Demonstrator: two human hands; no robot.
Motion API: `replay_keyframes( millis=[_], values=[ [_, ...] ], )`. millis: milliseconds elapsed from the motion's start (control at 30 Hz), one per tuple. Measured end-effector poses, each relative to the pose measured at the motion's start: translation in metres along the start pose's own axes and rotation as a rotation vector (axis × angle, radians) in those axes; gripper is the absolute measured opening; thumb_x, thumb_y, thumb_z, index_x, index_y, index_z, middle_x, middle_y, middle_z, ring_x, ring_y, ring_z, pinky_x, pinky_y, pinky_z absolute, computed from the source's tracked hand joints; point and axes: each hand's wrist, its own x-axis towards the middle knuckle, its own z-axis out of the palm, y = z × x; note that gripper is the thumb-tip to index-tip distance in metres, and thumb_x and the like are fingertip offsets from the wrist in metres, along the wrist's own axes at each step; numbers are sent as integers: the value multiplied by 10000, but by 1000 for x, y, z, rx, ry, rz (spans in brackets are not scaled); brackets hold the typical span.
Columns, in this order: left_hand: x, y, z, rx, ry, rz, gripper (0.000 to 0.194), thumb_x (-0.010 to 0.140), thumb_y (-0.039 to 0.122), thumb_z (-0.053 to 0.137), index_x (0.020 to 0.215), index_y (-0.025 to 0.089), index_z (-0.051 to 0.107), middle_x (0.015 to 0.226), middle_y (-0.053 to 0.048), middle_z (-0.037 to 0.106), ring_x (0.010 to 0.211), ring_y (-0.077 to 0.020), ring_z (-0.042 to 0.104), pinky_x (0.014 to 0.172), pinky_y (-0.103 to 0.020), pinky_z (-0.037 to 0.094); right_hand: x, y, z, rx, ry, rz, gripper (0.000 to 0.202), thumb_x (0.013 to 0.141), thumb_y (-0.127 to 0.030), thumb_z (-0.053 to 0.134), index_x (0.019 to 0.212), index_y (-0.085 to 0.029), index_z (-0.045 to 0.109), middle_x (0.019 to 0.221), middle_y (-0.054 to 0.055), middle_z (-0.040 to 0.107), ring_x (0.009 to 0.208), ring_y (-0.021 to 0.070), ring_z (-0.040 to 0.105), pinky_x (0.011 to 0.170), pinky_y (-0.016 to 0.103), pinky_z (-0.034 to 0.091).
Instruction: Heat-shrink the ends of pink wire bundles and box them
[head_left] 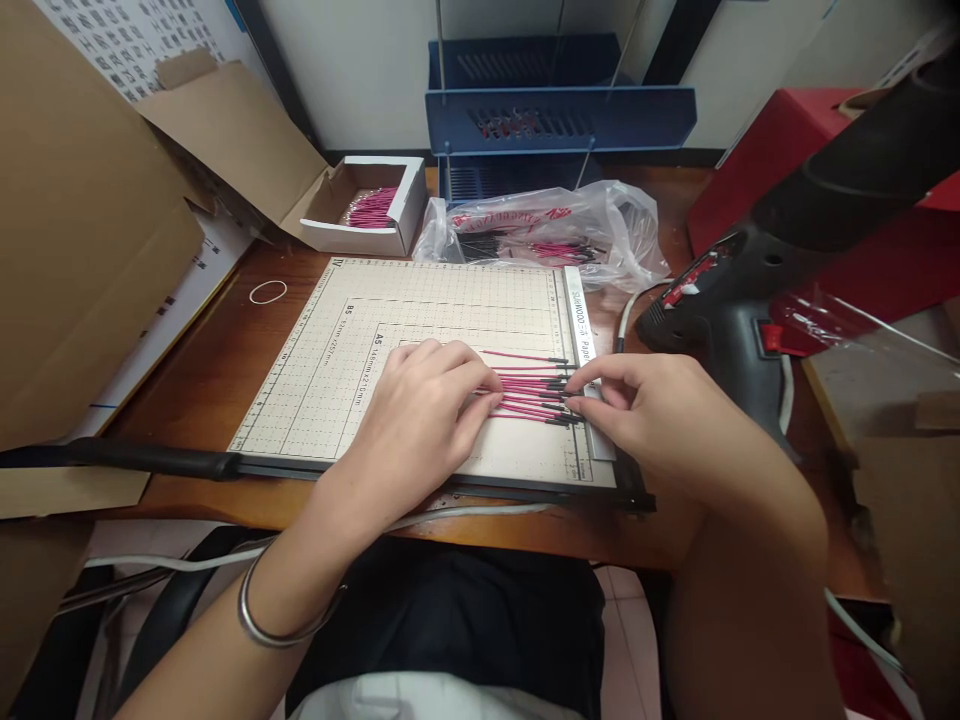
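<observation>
Several thin pink wires [525, 404] with black sleeved ends [559, 421] lie side by side on a cream paper cutter [307, 360] with printed grid lines. My left hand [427, 405] rests over the wires from the left, thumb and forefinger pinched together on them; their left ends are hidden beneath it. On the right, my right hand [652, 400] pinches at the black end of one wire, close to the cutter's metal ruler strip [581, 330]. One wire lies slightly apart, above the others.
A black heat gun [720, 320] stands at right by a red box [802, 130]. Behind the cutter are a plastic bag [622, 240] of wires, a white box [412, 205] and a blue rack [645, 115]. The cutter's handle [165, 457] extends left; a rubber band [268, 292] lies nearby.
</observation>
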Motion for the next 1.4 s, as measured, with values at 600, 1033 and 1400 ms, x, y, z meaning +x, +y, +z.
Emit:
replay_keyframes(
  millis=[600,1033,1400],
  values=[
    [-5,3,4,-23,18,-16,82,1007,225,640,1001,211,721,1078,-28,723,1004,-226,623,897,-396,420,-2,-2,-1,-67,-70,16,167,877,-339,638,842,-280,790,589,-16,527,552,102,419,574,268,299],
    [-2,7,5,-112,138,155,179,1021,292,654,1105,182,768,1029,-41,771,956,-218,632,1001,-434,419,-22,4,-17,40,94,-287,102,906,-277,653,867,-241,740,706,-21,602,602,67,502,554,208,363],
    [-5,7,0,-194,164,141,136,1013,220,657,968,168,774,893,-24,770,837,-183,625,927,-398,421,-23,-5,-14,213,-12,-330,165,936,-280,647,1026,-273,784,846,-60,743,633,31,601,568,140,439]
  ],
)
